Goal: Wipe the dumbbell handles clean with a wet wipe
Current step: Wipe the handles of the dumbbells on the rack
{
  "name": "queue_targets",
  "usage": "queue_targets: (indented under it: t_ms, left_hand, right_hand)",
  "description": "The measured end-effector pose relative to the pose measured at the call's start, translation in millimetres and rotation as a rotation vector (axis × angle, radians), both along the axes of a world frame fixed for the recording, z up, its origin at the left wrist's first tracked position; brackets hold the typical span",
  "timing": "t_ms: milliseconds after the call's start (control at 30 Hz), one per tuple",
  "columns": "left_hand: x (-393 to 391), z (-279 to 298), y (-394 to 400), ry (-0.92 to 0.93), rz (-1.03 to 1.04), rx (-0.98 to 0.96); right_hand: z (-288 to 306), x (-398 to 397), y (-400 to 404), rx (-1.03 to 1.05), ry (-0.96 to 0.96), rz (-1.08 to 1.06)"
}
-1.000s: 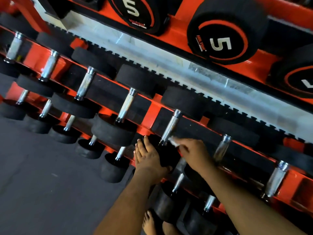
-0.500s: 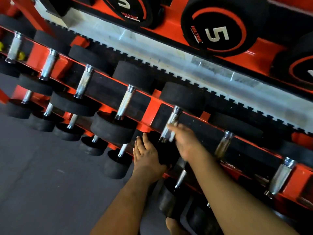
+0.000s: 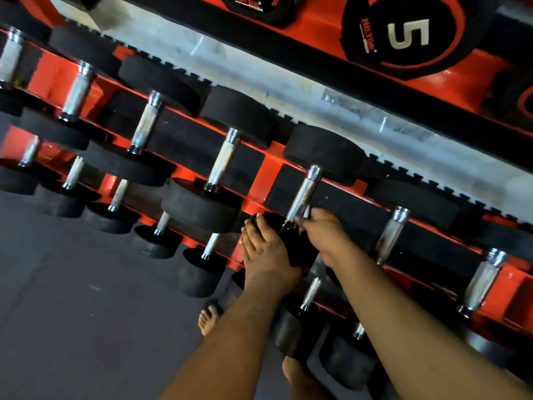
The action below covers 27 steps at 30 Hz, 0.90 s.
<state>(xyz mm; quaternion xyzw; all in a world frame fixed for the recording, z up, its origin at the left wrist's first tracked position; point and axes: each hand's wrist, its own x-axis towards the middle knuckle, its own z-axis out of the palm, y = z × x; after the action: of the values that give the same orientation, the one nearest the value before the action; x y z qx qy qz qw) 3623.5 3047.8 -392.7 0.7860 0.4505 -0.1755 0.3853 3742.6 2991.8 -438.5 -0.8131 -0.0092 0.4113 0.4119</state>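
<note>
Dark rubber flooring [image 3: 72,298] filled the lower left of the frame, and above it an orange rack [image 3: 261,180] ran diagonally from upper left to lower right, with dumbbells lying in rows on it. At the far left and through the middle, several steel handles sat untouched, each slanting the same way.

Near the centre you had your left hand [image 3: 266,255] laid flat, fingers straight and close together, against the near black head [image 3: 291,241] of one dumbbell, bracing it and gripping nothing. Just to the right, your right hand [image 3: 326,235] was curled at the lower end of that dumbbell's handle [image 3: 304,194], pinching a small white wet wipe [image 3: 306,211] against the steel. How far the fingers wrapped round the bar could not be made out.

What mattered was the lie of the handle: its long axis ran up and slightly right from your right fingertips toward the far head [image 3: 326,154], so the bare length lay directly above the wipe. Your right hand was the nearer one and looked set to stroke upward along it.

Further right, two more handles [image 3: 390,235] waited on the same row, and a plate marked 5 [image 3: 406,33] sat at the upper right.
</note>
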Motion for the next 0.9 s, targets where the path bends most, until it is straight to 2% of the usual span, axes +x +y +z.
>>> queue_targets:
  t_ms: [100, 233, 333, 433, 500, 600, 667, 733, 800, 900]
  left_hand:
    - [-1, 0, 0, -0.014, -0.003, 0.0]
    - [-17, -6, 0, -0.127, -0.022, 0.01]
    - [-24, -12, 0, -0.198, -0.025, 0.037]
    - [-25, -16, 1, -0.214, -0.079, 0.072]
    - [-32, -17, 3, -0.236, -0.108, 0.094]
    - [-41, -17, 7, -0.267, -0.201, 0.121]
    - [-46, -9, 12, -0.256, -0.249, 0.122]
    - [-51, -2, 20, -0.248, -0.28, 0.191]
    - [-56, 3, 35, -0.317, -0.237, 0.377]
    - [-59, 6, 75, -0.372, -0.118, 0.523]
  right_hand:
    - [11, -19, -6, -0.006, -0.153, 0.022]
    - [47, -38, -7, 0.138, -0.343, 0.232]
    - [54, -11, 3, 0.202, -0.806, 0.381]
    - [32, 25, 7, -0.016, -1.121, 0.836]
    - [23, 27, 5, -0.231, -1.105, 1.167]
    - [31, 12, -5, -0.279, -0.99, 1.394]
    - [47, 7, -15, -0.308, -0.815, 1.372]
    - [60, 4, -22, -0.304, -0.721, 1.24]
    - [69, -1, -18, -0.219, -0.76, 1.047]
    - [78, -8, 11, -0.022, -0.781, 0.774]
